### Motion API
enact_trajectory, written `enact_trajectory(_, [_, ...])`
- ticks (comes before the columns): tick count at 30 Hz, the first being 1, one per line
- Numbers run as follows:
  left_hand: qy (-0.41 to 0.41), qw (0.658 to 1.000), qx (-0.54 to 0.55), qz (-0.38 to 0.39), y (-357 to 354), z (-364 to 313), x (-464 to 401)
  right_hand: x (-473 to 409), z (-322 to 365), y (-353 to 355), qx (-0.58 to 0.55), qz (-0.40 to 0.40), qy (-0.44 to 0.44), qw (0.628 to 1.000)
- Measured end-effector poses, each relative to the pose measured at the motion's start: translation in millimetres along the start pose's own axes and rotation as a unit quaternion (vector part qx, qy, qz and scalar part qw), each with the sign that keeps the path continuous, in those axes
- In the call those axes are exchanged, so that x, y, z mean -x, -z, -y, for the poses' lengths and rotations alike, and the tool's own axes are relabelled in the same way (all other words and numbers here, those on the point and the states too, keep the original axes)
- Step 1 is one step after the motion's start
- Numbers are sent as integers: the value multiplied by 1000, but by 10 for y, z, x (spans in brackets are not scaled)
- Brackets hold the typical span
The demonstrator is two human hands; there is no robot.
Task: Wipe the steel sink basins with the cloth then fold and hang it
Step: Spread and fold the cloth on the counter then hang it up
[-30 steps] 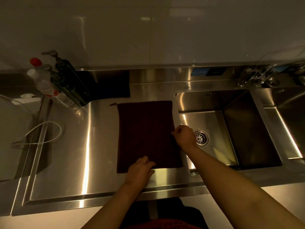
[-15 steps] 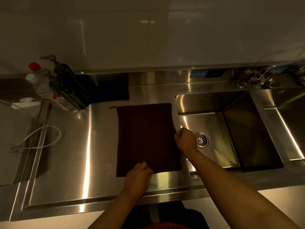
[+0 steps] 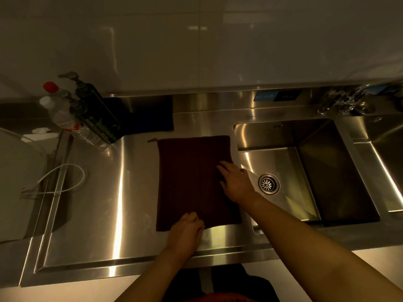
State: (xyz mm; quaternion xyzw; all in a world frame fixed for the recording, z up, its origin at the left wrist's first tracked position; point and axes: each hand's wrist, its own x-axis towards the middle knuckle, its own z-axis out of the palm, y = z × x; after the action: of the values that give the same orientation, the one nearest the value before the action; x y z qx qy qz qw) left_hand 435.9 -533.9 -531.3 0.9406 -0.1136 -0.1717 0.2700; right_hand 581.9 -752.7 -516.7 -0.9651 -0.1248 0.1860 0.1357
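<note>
My right hand (image 3: pixel 236 184) is lying flat, fingers (image 3: pixel 224 168) spread on the cloth (image 3: pixel 192 182), while my left hand (image 3: pixel 186 232) is pinching its near edge. The cloth is lying flat on the tabletop (image 3: pixel 104 214), just left of the sink (image 3: pixel 340 171).

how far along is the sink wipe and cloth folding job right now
Wiping looks finished: the cloth is out of the sink basin and lies flat on the steel counter. Folding is in hand: the right hand lies flat on its right side, and the left hand holds its near edge. Whether a fold is already made is unclear. Left: finish folding and hang it.
</note>
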Motion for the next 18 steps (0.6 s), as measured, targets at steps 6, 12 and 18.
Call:
enact_trajectory(6, [-2, 1000, -17, 26, 43, -18, -20, 50, 124, -101, 4, 12, -51, 999])
enact_trajectory(12, [-6, 997, -54, 55, 28, -22, -13, 105, 71, -142, 7, 0, -37, 999])
enact_trajectory(18, [-15, 999, -24, 42, 47, 29, 29, 173, 42, -111, -1, -18, -3, 1000])
